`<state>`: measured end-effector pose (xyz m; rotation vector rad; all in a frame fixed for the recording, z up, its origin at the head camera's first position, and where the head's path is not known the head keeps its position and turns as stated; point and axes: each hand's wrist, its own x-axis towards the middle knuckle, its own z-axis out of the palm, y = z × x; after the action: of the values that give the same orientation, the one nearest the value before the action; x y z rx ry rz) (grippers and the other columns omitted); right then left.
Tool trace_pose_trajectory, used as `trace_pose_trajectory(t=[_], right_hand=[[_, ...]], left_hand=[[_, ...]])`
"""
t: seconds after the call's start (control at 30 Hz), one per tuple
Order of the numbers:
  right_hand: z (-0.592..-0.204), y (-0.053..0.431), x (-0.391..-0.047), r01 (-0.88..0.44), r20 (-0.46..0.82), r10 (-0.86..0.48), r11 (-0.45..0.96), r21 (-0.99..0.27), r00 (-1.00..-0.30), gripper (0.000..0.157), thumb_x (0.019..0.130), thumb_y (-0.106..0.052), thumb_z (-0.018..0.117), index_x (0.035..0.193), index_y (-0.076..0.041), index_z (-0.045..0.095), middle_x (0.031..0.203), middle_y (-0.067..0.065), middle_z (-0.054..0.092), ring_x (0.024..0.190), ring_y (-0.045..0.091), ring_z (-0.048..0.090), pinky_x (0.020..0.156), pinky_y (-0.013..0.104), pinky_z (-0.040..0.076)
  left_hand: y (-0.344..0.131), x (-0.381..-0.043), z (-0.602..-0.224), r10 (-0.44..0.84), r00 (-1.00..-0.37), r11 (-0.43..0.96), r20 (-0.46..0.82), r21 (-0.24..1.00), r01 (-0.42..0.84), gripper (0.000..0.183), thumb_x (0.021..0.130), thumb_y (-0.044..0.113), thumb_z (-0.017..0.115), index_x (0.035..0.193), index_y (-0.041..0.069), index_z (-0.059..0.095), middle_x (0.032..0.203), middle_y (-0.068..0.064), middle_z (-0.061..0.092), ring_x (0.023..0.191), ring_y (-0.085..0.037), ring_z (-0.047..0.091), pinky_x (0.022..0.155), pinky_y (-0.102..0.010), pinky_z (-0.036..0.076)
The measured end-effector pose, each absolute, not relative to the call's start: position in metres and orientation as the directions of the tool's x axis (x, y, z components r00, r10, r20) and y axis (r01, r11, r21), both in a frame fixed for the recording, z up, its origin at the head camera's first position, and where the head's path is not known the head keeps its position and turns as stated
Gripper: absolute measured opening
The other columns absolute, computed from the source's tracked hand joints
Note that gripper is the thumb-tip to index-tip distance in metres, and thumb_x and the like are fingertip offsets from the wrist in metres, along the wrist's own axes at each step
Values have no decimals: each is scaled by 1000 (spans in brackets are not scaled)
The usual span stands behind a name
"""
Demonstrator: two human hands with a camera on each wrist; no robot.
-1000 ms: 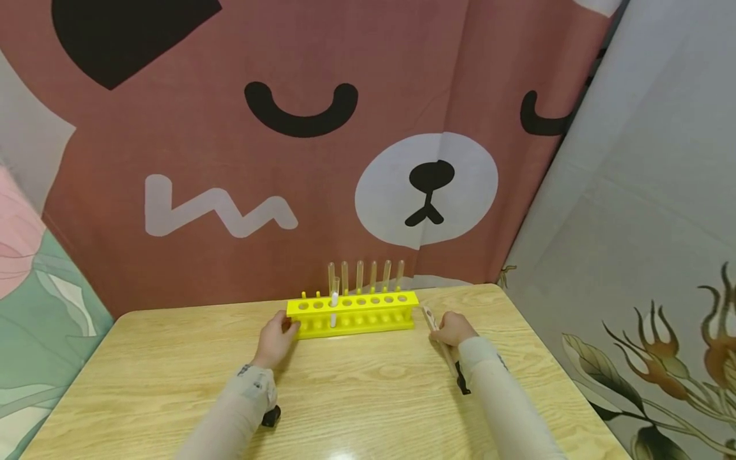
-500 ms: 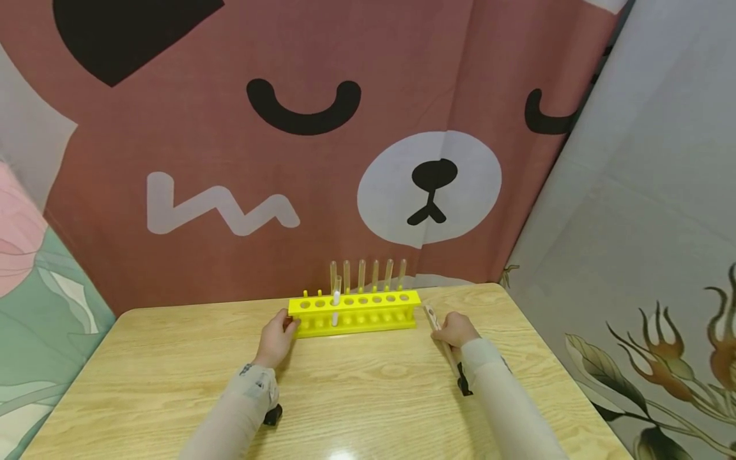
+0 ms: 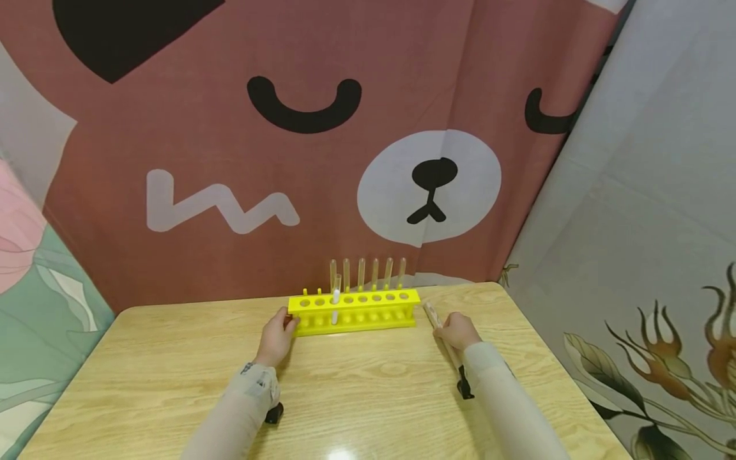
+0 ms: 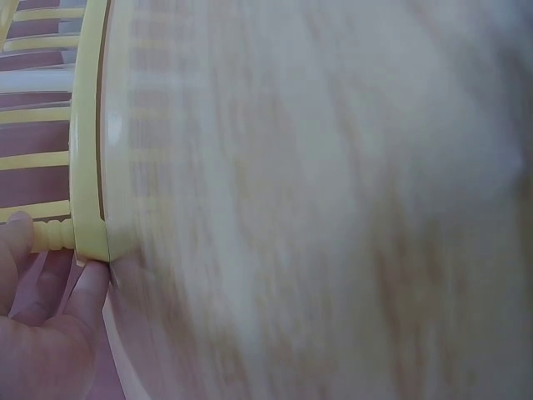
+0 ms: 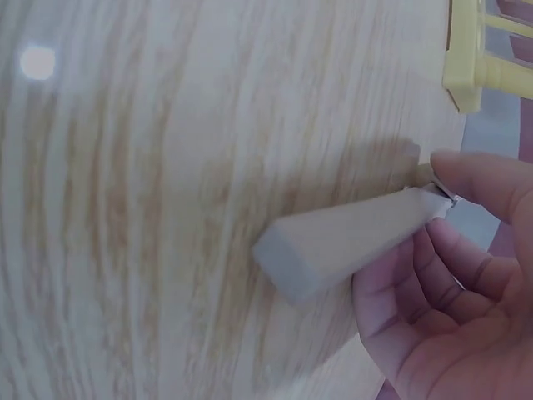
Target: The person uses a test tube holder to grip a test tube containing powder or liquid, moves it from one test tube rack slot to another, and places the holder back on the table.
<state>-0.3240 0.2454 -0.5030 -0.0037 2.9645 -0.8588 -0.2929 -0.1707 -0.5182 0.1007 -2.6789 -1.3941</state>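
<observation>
A yellow test tube rack (image 3: 353,300) stands at the back of the table. My left hand (image 3: 275,338) grips its left end, and the left wrist view shows the fingertips around the end post of the rack (image 4: 87,133). One upright test tube (image 3: 336,297) with something white inside sits in a front hole. Several clear test tubes (image 3: 361,271) stand upside down on the rear pegs. To the right of the rack, my right hand (image 3: 458,331) holds a wooden test tube clamp (image 5: 350,237) between thumb and fingers. Its square handle end points towards me, close above the tabletop.
The light wood table (image 3: 356,396) reaches back to a hanging cloth (image 3: 322,172) with a bear face. A grey flowered curtain (image 3: 650,255) hangs along the right side, and a green and pink cloth (image 3: 34,306) on the left.
The head view has shifted slightly. My left hand still holds the rack end; my right hand and the clamp have moved only a little, the clamp seeming to turn slightly.
</observation>
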Motion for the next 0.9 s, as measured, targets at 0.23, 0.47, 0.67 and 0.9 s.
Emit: trace_pose_trajectory(t=[0.23,0.47,0.67,0.9], right_hand=[[-504,246,-318,33,-47,5,796,-605,-999,26,89,-15,69,70,-6,54,63,3,49,59,18,47,56,29,43],[-502,243,-311,35,11,56,754,-655,-998,19,91,-15,65,86,2,57,78,11,59,69,24,55,62,36,49],[-496,238,-306,34,57,100,723,-690,-993,22,95,-17,62,93,4,56,80,14,61,70,26,57,65,40,51],[-488,234,-302,35,102,166,666,-745,-981,19,95,-15,59,100,3,55,81,14,60,66,23,56,58,33,48]], left_hand=[[-171,-292,-516,-104,-991,589,89,808,11,22,106,10,53,124,-3,54,121,-24,64,112,-38,60,99,-53,50],[-170,-290,-517,-120,-990,582,75,813,-9,22,106,11,53,125,-2,54,122,-24,64,113,-37,60,99,-52,50],[-169,-290,-517,-130,-989,585,69,810,-21,22,106,11,53,125,-1,54,122,-23,64,113,-37,60,99,-52,50],[-169,-291,-518,-135,-987,590,81,807,-14,23,106,11,54,125,-2,55,122,-23,64,112,-37,60,100,-52,50]])
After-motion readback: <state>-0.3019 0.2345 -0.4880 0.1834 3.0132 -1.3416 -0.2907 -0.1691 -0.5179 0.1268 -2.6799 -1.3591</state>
